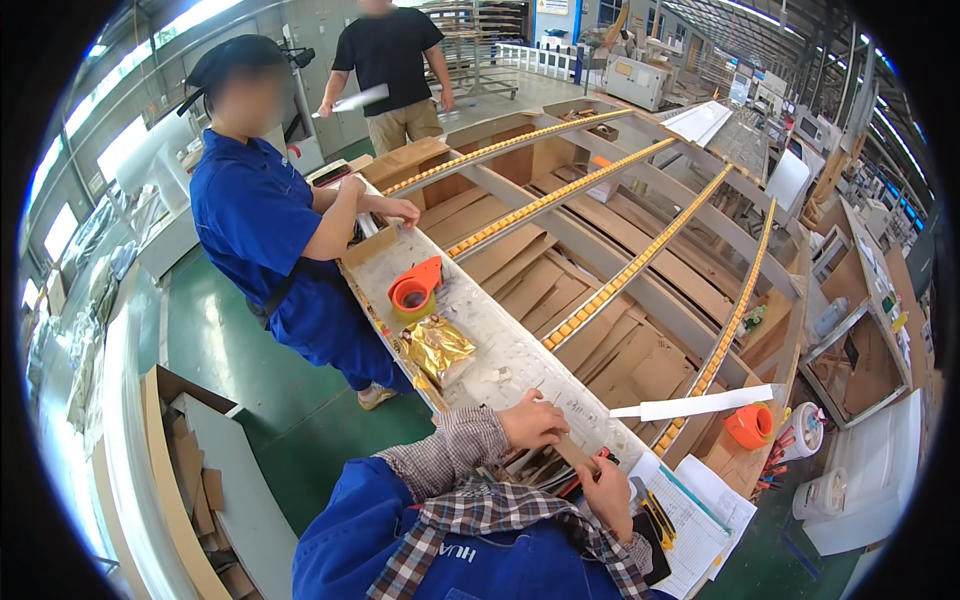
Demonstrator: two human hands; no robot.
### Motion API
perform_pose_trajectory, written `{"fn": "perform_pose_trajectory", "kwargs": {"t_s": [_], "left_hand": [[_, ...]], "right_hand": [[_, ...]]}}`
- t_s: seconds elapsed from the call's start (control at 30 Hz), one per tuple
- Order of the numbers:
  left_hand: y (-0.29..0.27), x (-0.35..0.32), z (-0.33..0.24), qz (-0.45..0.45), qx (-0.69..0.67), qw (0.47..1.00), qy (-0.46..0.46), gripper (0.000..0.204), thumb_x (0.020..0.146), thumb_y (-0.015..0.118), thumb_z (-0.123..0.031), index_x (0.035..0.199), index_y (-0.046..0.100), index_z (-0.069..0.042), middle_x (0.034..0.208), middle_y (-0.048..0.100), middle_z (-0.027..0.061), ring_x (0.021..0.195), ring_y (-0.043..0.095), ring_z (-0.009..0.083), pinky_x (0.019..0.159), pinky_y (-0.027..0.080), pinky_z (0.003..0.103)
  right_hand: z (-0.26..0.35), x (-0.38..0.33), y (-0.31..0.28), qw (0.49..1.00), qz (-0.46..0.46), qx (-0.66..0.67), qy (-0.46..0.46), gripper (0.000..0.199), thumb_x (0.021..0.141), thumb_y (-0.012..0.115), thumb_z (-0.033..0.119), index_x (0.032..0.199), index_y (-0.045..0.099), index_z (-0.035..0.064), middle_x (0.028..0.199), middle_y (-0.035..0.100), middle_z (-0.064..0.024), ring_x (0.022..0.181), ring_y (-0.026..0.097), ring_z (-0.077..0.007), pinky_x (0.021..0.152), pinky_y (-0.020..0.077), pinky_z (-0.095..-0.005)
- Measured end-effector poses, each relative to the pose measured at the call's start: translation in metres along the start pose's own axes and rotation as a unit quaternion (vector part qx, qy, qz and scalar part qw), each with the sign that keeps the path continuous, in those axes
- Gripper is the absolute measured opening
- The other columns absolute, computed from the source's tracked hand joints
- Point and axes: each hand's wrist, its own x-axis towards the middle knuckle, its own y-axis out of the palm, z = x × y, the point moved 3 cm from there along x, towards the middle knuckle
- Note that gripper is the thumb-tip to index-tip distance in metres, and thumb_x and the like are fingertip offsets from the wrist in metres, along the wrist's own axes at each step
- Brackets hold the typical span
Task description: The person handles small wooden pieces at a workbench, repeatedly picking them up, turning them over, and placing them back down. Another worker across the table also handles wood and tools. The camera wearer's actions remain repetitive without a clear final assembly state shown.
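I'm pinching a thin wooden strip [572,452] between my left hand [533,422] and right hand [607,492], steadying both ends at the workbench's [500,350] near corner. The gold packet [437,348] and orange tape dispenser [414,288] are lying along its left edge.

Crinkled gold foil pouch [437,347] on the white worktop, mid-left; white printed form sheets [690,520] at the near right end; blue-and-white wall sign [551,6] far centre.

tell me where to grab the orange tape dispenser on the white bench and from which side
Grip the tape dispenser by its upright orange handle part at the top right, probably coming from above: it stands alone on the bench, the tape roll facing up, with the gold bag lying just beside it.
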Motion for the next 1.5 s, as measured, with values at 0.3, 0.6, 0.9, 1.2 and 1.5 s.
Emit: {"fn": "perform_pose_trajectory", "kwargs": {"t_s": [0.3, 0.6, 0.9, 1.2, 1.5], "left_hand": [[0.014, -0.001, 0.015, 0.017, -0.096, 0.995, -0.007, 0.026, 0.081, 0.059, -0.028, 0.105, 0.061, -0.017, 0.099, 0.058, 0.0007, 0.100, 0.051, 0.0169, 0.084, 0.025, 0.041], [-0.001, -0.018, 0.023, -0.101, -0.049, 0.990, -0.086, 0.032, 0.085, 0.058, -0.032, 0.112, 0.059, -0.015, 0.109, 0.057, 0.0040, 0.103, 0.052, 0.0189, 0.094, 0.025, 0.044], [-0.078, -0.038, 0.119, -0.441, -0.727, 0.513, -0.115, 0.045, 0.090, 0.049, -0.040, 0.122, 0.047, -0.007, 0.116, 0.055, 0.0076, 0.098, 0.057, 0.0202, 0.086, 0.043, 0.032], [-0.009, -0.022, 0.081, -0.225, -0.505, 0.806, -0.212, 0.044, 0.086, 0.056, -0.038, 0.117, 0.053, -0.006, 0.108, 0.060, 0.0104, 0.093, 0.057, 0.0181, 0.082, 0.045, 0.031], [0.019, -0.021, 0.042, -0.164, -0.452, 0.863, -0.156, 0.036, 0.074, 0.075, -0.025, 0.099, 0.054, -0.009, 0.081, 0.060, 0.0018, 0.071, 0.055, 0.0108, 0.063, 0.046, 0.025]], "right_hand": [[-0.003, 0.001, 0.003, 1.000, 0.018, -0.011, -0.009, 0.035, 0.082, 0.058, 0.031, 0.100, 0.060, 0.0000, 0.092, 0.062, -0.0190, 0.085, 0.059, -0.0356, 0.073, 0.0463, -0.0405], [-0.009, 0.004, 0.007, 0.998, -0.015, -0.007, -0.055, 0.034, 0.081, 0.061, 0.029, 0.097, 0.061, -0.0010, 0.085, 0.062, -0.0201, 0.078, 0.061, -0.0338, 0.067, 0.0468, -0.0374], [-0.011, 0.006, 0.007, 0.999, 0.031, -0.023, -0.019, 0.037, 0.082, 0.057, 0.030, 0.101, 0.059, -0.0016, 0.094, 0.061, -0.0208, 0.088, 0.058, -0.0365, 0.075, 0.0458, -0.0408], [-0.001, 0.004, 0.004, 0.998, 0.007, -0.019, -0.057, 0.034, 0.081, 0.060, 0.028, 0.099, 0.059, -0.0010, 0.092, 0.061, -0.0195, 0.085, 0.059, -0.0358, 0.073, 0.0462, -0.0403], [-0.031, 0.025, -0.004, 0.999, 0.047, 0.011, -0.022, 0.040, 0.080, 0.063, 0.036, 0.100, 0.060, 0.0017, 0.090, 0.063, -0.0180, 0.080, 0.061, -0.0302, 0.070, 0.0472, -0.0358]]}}
